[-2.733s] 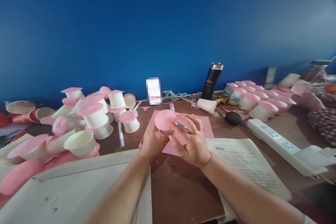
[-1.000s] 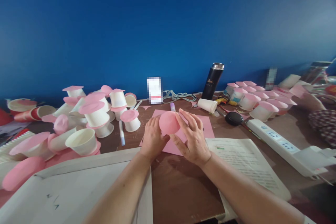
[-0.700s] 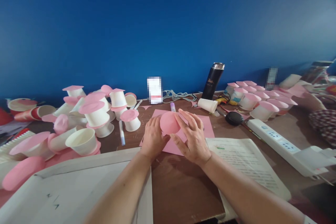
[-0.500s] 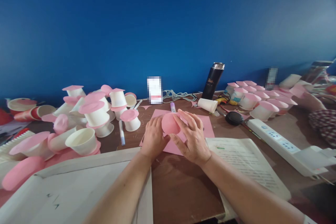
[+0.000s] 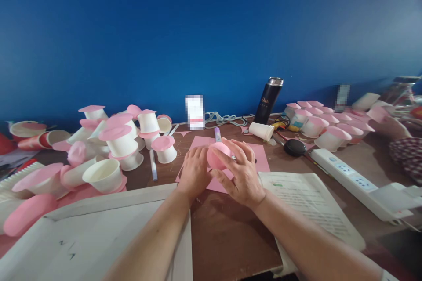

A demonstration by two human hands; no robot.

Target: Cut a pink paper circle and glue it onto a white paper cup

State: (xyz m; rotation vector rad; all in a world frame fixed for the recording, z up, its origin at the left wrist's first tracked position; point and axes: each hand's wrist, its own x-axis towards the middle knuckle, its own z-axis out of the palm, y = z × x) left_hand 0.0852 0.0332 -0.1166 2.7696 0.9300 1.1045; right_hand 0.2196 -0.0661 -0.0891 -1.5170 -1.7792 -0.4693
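between your left hand (image 5: 195, 169) and right hand (image 5: 239, 169) you grip a round pink piece (image 5: 219, 156), both hands clamped on it. it sits above a flat pink sheet (image 5: 262, 156) on the brown counter (image 5: 227, 237). beyond it stands a purple-capped tube (image 5: 217, 135). white cups with pink tops (image 5: 118, 142) crowd the left, and a white power strip (image 5: 349, 182) lies to the right, past an open book (image 5: 306, 202).

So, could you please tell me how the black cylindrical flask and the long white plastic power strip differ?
The black flask stands on its base, while the white power strip lies flat. The flask is a round cylinder with a shiny metal top; the strip is a narrow bar with sockets along its face. Both rest on the brown table.
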